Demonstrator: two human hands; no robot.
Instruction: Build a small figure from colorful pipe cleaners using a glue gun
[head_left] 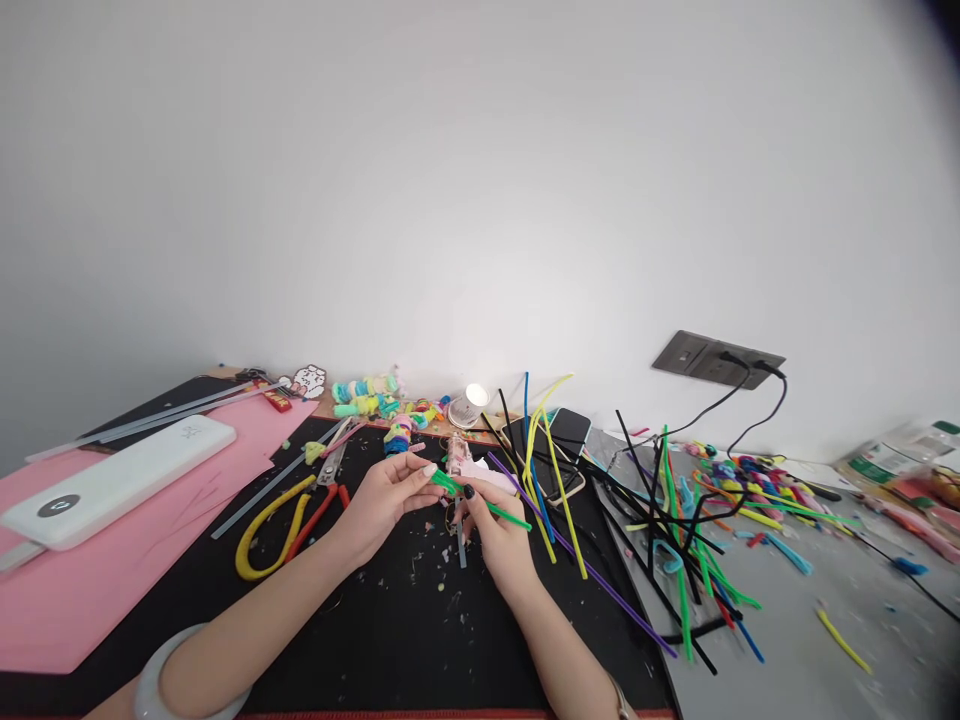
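Between my two hands, over the black mat [420, 640], is a green pipe cleaner [511, 516] with a folded or bunched part at its left. My left hand [394, 500] pinches that bunched part between thumb and fingertips. Closed on the same pipe cleaner from the right is my right hand [495, 530], with the straight tail sticking out past it. Just behind the fingers sits a pale pink glue gun [487, 472], partly hidden by my hands. Scissors with yellow and red handles [274, 535] lie left of my left hand.
Loose black, green, yellow and purple pipe cleaners [682, 520] spread at the right. A white power bank [120, 480] rests on pink sheets [142, 580] at the left. A cup [469, 405], phones [568, 432] and small colourful crafts [365, 388] line the wall. A socket [716, 358] holds plugged cables.
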